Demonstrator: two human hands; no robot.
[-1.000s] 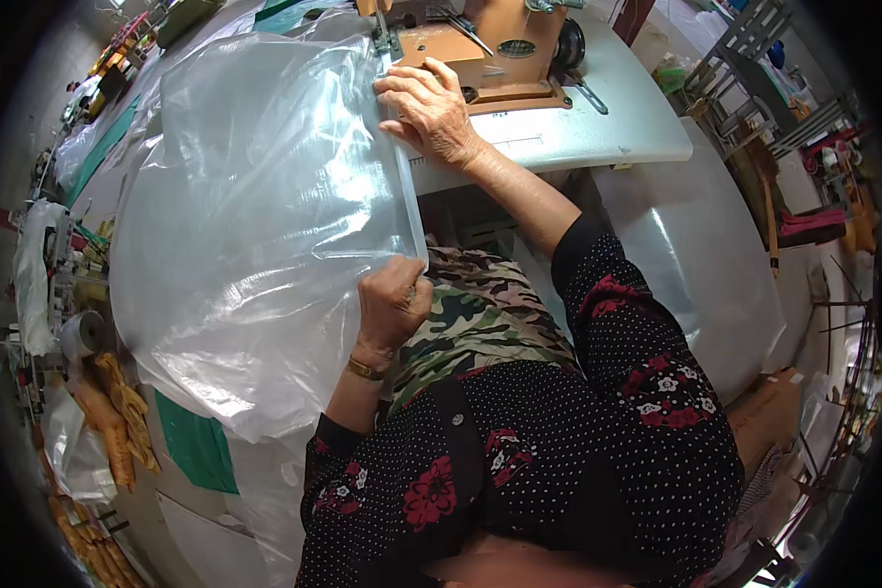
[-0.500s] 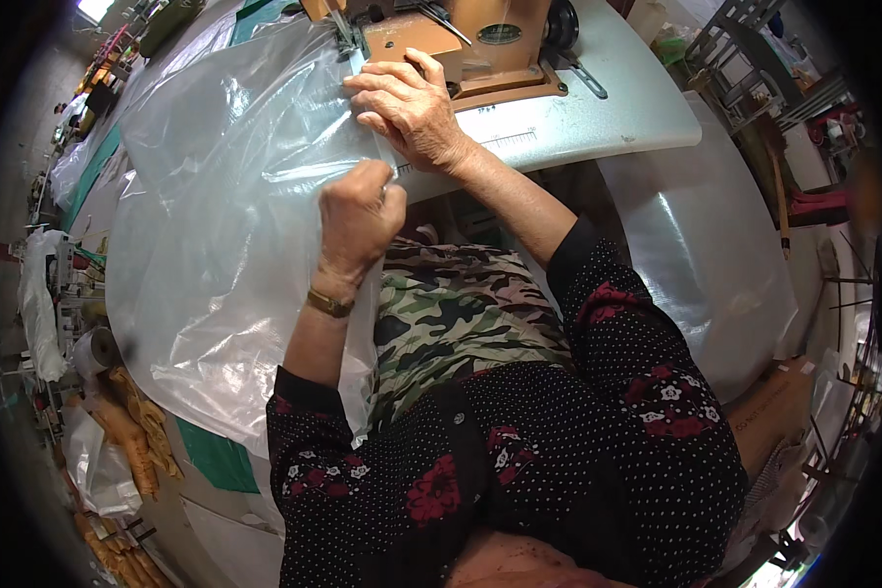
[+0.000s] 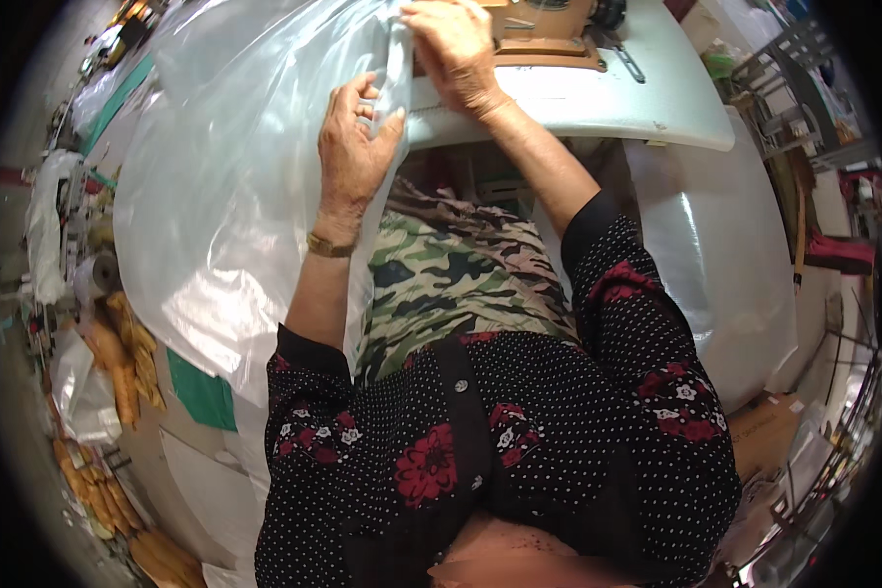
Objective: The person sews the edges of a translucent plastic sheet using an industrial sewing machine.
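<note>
A large clear plastic sheet [image 3: 206, 206] drapes over the left side of the table and down beside my lap. My right hand [image 3: 456, 54] is at the far end of its right edge, fingers together and closed on the plastic, the thumb hidden. Nearer to me, my left hand [image 3: 358, 152] rests against the sheet by the same edge, its thumb apart from half-bent fingers. Just right of my right hand stands a brown sewing machine [image 3: 544, 29], partly cut off by the top of the view; its needle area is out of sight.
The pale sewing table [image 3: 637, 108] has a curved front edge above my lap. More plastic sheeting [image 3: 715, 265] hangs at the right. A cardboard box [image 3: 769, 431] stands at lower right, metal racks [image 3: 794, 78] at upper right. Orange-brown bundles [image 3: 113, 363] lie at the left.
My left hand has opened from a fist and moved up along the sheet's edge. My right hand has shifted up and right, and the plastic near it is raised. The view has tilted down.
</note>
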